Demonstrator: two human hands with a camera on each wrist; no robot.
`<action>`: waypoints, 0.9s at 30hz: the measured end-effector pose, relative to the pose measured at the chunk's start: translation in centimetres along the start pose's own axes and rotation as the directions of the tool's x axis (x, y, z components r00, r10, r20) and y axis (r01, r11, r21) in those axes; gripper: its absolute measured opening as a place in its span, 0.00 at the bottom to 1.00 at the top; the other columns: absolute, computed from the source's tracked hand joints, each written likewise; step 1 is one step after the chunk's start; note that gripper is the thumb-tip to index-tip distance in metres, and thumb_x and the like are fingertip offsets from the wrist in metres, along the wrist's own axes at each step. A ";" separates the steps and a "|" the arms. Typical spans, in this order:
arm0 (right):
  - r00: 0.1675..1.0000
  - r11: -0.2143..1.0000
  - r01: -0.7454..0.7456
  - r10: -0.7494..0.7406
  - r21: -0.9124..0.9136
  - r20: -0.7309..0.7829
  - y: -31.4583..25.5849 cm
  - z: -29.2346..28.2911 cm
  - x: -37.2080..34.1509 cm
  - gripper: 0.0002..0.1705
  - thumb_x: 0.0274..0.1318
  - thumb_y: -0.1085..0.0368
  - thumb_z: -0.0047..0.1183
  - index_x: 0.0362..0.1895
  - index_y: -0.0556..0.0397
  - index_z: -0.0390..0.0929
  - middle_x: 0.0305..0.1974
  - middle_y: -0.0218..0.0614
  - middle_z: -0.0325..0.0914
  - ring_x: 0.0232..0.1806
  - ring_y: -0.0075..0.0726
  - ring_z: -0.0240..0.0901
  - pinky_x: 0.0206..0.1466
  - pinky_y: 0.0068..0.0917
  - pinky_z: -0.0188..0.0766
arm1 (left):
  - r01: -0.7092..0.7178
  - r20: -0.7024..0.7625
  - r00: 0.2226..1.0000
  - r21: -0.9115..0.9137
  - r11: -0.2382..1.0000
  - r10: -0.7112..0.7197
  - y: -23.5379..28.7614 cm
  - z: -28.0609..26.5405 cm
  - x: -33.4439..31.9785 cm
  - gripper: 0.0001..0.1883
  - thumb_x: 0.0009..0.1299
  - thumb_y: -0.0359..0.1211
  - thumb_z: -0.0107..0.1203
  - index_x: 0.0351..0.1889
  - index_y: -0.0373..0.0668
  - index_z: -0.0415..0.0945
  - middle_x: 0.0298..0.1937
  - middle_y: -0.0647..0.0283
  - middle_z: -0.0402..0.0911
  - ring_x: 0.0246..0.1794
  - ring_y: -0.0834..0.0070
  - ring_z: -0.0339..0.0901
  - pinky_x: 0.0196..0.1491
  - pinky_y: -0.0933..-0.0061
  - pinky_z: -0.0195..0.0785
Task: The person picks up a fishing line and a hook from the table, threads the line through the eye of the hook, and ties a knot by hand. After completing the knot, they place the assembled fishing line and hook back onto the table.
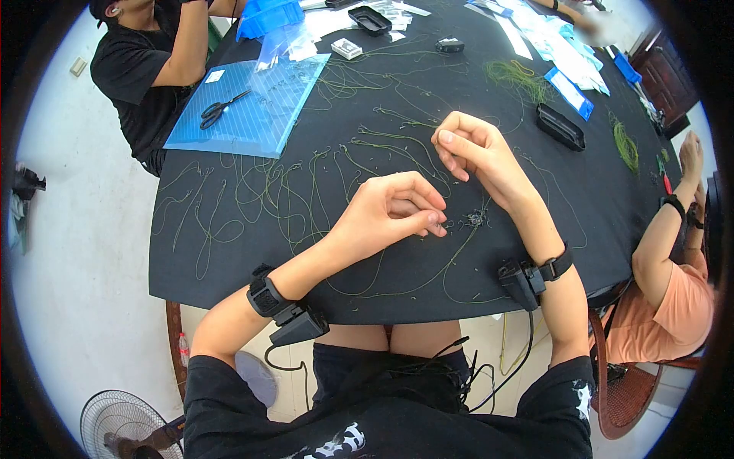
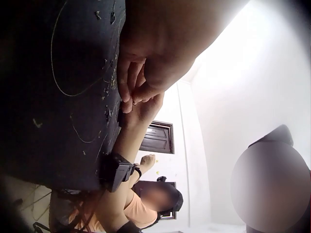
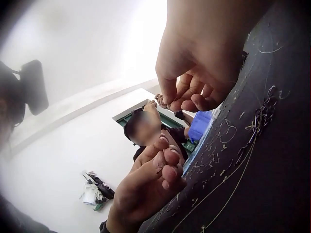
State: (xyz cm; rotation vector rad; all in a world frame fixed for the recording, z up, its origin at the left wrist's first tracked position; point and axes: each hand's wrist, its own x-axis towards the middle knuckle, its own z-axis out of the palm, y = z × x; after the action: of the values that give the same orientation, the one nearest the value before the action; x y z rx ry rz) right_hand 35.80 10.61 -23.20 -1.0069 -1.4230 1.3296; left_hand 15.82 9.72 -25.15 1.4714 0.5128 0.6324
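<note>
In the head view my left hand (image 1: pixel 391 208) is over the near part of the black table, thumb and forefinger pinched together. At those fingertips the right wrist view shows a tiny dark thing, which looks like a fish hook (image 3: pixel 158 168). My right hand (image 1: pixel 475 153) is farther forward and to the right, its fingers curled and the thumb near the forefinger; I cannot tell whether it pinches a thin line. Between and just below the hands lies a small pile of dark hooks (image 1: pixel 475 218). Green fishing lines (image 1: pixel 287 195), looped and with small ends, are spread left of my hands.
A blue board (image 1: pixel 256 138) with black scissors (image 1: pixel 222 109) lies at the far left before a seated person. Black trays (image 1: pixel 560 127), a green line bundle (image 1: pixel 520 80) and plastic packets (image 1: pixel 562 46) occupy the far side. Another person in orange sits at right.
</note>
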 end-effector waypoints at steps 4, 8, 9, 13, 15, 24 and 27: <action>1.000 1.000 0.001 -0.001 -0.003 0.000 0.0 -0.1 0.0 0.12 0.62 0.57 0.50 0.33 0.53 0.73 0.23 0.23 0.67 0.22 0.12 0.61 0.19 0.11 0.56 | -0.028 0.017 0.999 0.016 0.999 0.028 -0.3 -0.1 0.0 0.04 0.66 0.25 0.55 0.36 0.34 0.75 0.34 0.58 0.83 0.37 0.73 0.83 0.37 0.79 0.75; 1.000 1.000 -0.006 0.006 -0.004 -0.006 0.0 -0.1 0.0 0.12 0.62 0.57 0.51 0.33 0.53 0.73 0.23 0.23 0.68 0.22 0.12 0.61 0.19 0.12 0.56 | -0.009 0.026 1.000 0.023 1.000 0.009 0.1 -0.1 0.0 0.03 0.66 0.24 0.56 0.36 0.35 0.77 0.35 0.58 0.83 0.38 0.73 0.82 0.39 0.79 0.75; 1.000 1.000 -0.006 0.006 -0.003 -0.007 0.0 -0.1 0.1 0.12 0.62 0.57 0.51 0.33 0.53 0.73 0.23 0.23 0.68 0.22 0.12 0.61 0.19 0.12 0.56 | -0.004 0.034 0.999 0.027 1.000 0.003 0.2 -0.2 0.0 0.03 0.66 0.24 0.57 0.36 0.35 0.77 0.36 0.58 0.83 0.39 0.73 0.82 0.40 0.79 0.75; 1.000 1.000 -0.018 0.018 -0.002 -0.013 -0.1 -0.1 0.1 0.12 0.62 0.57 0.51 0.33 0.53 0.73 0.23 0.23 0.68 0.22 0.12 0.61 0.19 0.12 0.56 | -0.014 0.025 1.000 0.021 1.000 0.014 0.3 -0.1 0.0 0.03 0.65 0.24 0.57 0.36 0.34 0.78 0.36 0.58 0.83 0.39 0.74 0.82 0.40 0.79 0.75; 1.000 1.000 -0.024 0.024 -0.001 -0.011 -0.2 -0.1 0.1 0.12 0.62 0.57 0.51 0.33 0.53 0.73 0.23 0.23 0.68 0.22 0.12 0.61 0.20 0.12 0.56 | -0.013 0.024 1.000 0.001 1.000 0.013 0.3 -0.1 0.0 0.04 0.65 0.24 0.57 0.36 0.34 0.77 0.36 0.58 0.83 0.39 0.74 0.82 0.40 0.79 0.75; 1.000 1.000 -0.019 0.019 0.011 -0.003 -0.2 -0.1 0.1 0.12 0.62 0.57 0.51 0.33 0.53 0.73 0.24 0.24 0.68 0.23 0.12 0.61 0.20 0.12 0.56 | 0.047 -0.002 0.999 -0.035 0.998 -0.047 0.3 0.0 -0.1 0.05 0.66 0.25 0.55 0.38 0.33 0.74 0.35 0.57 0.82 0.37 0.70 0.83 0.34 0.79 0.77; 1.000 1.000 -0.022 0.022 0.013 -0.003 -0.2 0.0 0.0 0.12 0.62 0.57 0.50 0.33 0.53 0.73 0.23 0.23 0.68 0.23 0.12 0.61 0.20 0.12 0.55 | 0.090 0.009 0.996 -0.033 0.995 -0.090 0.7 0.0 -0.2 0.05 0.68 0.25 0.54 0.39 0.34 0.72 0.38 0.56 0.80 0.41 0.66 0.82 0.31 0.79 0.78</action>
State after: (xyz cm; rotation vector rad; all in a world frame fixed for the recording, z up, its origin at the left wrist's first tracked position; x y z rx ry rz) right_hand 35.80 10.63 -23.02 -1.0187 -1.4026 1.3509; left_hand 15.63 9.64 -24.50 1.4110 0.5568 0.5618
